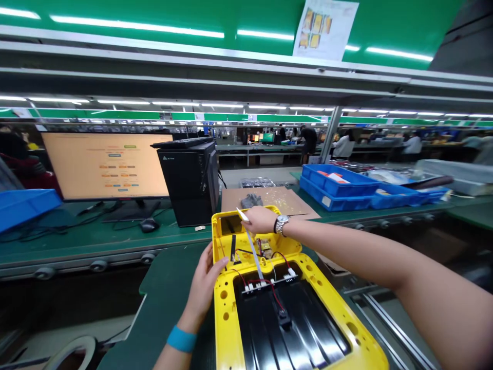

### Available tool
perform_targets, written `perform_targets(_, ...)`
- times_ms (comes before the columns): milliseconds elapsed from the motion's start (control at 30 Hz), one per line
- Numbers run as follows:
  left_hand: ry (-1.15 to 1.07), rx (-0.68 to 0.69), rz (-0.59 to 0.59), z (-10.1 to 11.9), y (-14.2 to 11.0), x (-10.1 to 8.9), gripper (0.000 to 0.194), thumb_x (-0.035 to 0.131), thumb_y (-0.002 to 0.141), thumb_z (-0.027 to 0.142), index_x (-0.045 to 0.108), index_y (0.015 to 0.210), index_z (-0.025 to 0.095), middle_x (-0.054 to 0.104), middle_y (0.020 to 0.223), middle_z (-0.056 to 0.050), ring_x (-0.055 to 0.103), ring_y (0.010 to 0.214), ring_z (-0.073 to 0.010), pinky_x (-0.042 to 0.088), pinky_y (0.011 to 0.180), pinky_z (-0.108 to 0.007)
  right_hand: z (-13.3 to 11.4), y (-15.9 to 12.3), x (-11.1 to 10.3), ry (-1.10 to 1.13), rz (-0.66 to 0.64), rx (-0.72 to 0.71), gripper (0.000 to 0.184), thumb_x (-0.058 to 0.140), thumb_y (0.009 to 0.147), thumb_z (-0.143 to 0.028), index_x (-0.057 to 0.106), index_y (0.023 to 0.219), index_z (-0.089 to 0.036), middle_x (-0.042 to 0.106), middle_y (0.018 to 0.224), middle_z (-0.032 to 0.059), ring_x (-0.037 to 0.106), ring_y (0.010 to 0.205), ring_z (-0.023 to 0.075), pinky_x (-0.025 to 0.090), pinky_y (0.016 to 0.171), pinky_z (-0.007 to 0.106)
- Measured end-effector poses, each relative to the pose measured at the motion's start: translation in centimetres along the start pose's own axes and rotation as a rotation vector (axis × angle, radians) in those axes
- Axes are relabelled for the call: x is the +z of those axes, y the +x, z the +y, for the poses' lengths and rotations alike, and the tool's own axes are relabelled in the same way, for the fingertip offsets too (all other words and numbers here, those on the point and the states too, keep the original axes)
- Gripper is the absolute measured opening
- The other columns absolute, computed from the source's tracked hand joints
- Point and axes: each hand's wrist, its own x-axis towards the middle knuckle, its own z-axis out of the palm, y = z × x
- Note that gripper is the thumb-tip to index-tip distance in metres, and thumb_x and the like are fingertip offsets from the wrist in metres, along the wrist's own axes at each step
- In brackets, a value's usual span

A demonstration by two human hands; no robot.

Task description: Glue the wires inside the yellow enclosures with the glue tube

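Observation:
An opened yellow plastic housing [227,318] lies on the green bench in front of me, its black inner panel [285,329] facing up. My left hand [204,285] grips the housing's left edge, with the fingertips over the rim. My right hand [260,220] reaches over the far yellow section [225,231] and pinches a flat white ribbon cable [252,249] near its upper end. The cable runs down to a white connector strip [269,285] on the panel. Red and black wires [279,255] lead to a small circuit board [265,248] just below my right hand.
A black PC tower [188,185], monitor [106,165] and mouse [149,225] stand on the bench at left. Beyond the housing lies a cardboard sheet [269,199]. Blue crates [339,187] stand at right. Co-workers [308,141] work at distant benches.

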Motion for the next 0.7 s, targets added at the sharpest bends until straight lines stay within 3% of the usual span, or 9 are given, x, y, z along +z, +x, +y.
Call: perform_targets(700, 0.042, -0.049, 0.045, 0.66, -0.35, 0.31, 0.078, 0.080, 0.076, 0.044, 0.046, 0.143, 0.022, 0.066, 0.136, -0.012, 0.066, 0.119, -0.0332, 0.058, 0.095, -0.040, -0.76, 0.98, 0.06, -0.067, -0.060, -0.143, 0.028, 0.052, 0.092, -0.028, 0.075, 0.088, -0.012, 0.077, 0.089, 0.0152, 0.069, 0.073, 0.0240, 0.043, 0.063, 0.030)
